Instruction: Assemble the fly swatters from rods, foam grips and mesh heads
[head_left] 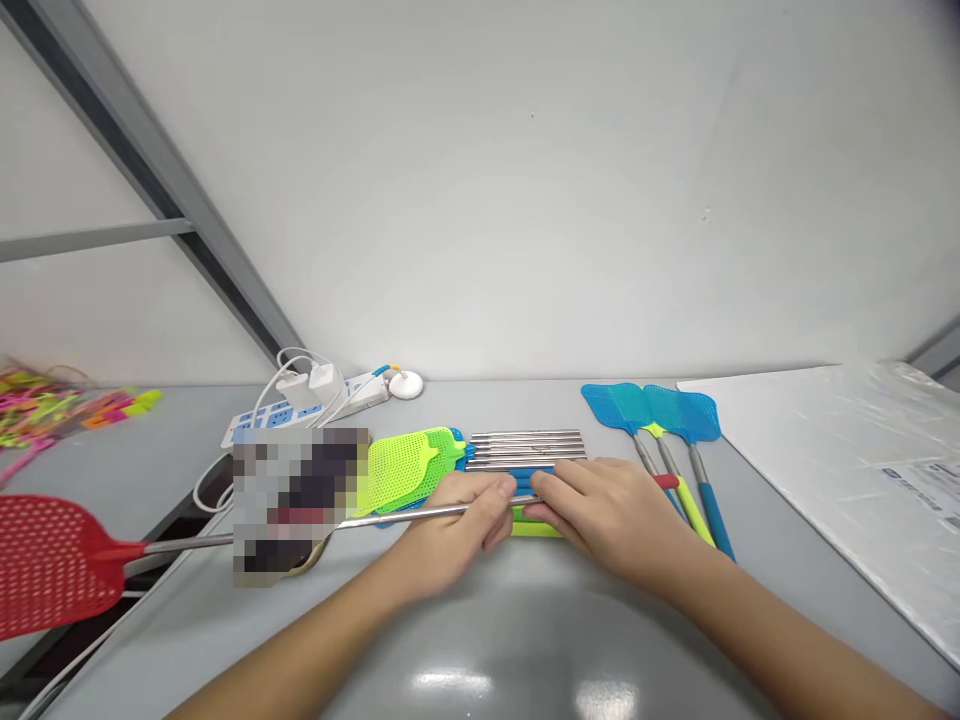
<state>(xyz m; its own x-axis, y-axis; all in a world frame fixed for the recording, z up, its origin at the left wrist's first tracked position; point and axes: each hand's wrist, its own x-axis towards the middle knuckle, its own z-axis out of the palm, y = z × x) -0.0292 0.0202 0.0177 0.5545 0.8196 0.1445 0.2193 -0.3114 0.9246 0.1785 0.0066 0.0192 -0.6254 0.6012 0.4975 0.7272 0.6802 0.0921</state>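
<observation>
A red fly swatter (56, 565) with a long metal rod is held across the front of me, its perforated head off to the left. My left hand (457, 525) is closed around the rod near the middle. My right hand (600, 510) grips the other end, where a red handle tip (666, 482) sticks out to the right. Beneath and behind the hands lie green perforated swatter heads (405, 465), a row of metal rods (529, 445), and blue and green handles (536, 530), partly covered by my fingers.
Several assembled swatters with blue heads (619, 405) lie at the right. Beyond them is a white wrapped sheet (847, 450). A power strip (281, 415) with plugs and cables sits at the back left, near a blurred-out object (300, 500). Colourful plastic pieces (60, 410) lie far left.
</observation>
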